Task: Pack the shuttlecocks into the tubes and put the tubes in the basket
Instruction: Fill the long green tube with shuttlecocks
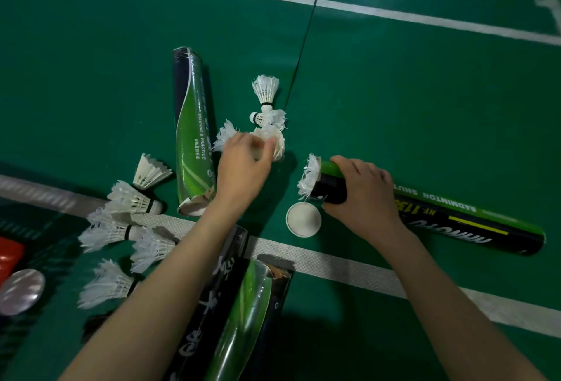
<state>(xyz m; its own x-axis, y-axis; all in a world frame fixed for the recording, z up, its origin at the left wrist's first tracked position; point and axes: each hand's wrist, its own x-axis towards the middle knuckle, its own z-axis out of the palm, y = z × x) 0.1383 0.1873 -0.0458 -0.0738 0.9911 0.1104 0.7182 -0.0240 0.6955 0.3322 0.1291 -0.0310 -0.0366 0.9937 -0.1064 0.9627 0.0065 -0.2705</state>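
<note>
- Left hand [246, 165] — fingers and thumb curled round a shuttlecock [273, 142], low over the green floor [425, 92]. Whether the shuttlecock touches the floor cannot be told.
- Further feathers [225, 137] show at the hand's far-left side. What they belong to cannot be told.
- Just beyond the hand lie two more. The upper shuttlecock [265, 89] has its cork pointing toward the person. The crosswise shuttlecock [264, 118] lies touching that cork.
- Right hand [361, 195] — fingers wrapped over the right tube [455, 222], gripping it close to its open end.
- Right tube lies on the floor, mouth to the left. Protruding feathers [308, 178] stick out of the mouth.
- White cap [303, 219] lies on the floor just beside that mouth, on the side nearer the person.
- Left tube [194, 128] lies on the floor just left of the left hand. Its ragged open end faces the person.
- Near tube [239, 320] lies between the forearms, its torn rim at the white line [334, 268].
- Loose shuttlecocks [127, 222] — about six, clustered well left of the hands, on and around the line.
- Left edge: a red object [9, 256], cut off and not identifiable, with a silvery disc [21, 291] beside it.
</note>
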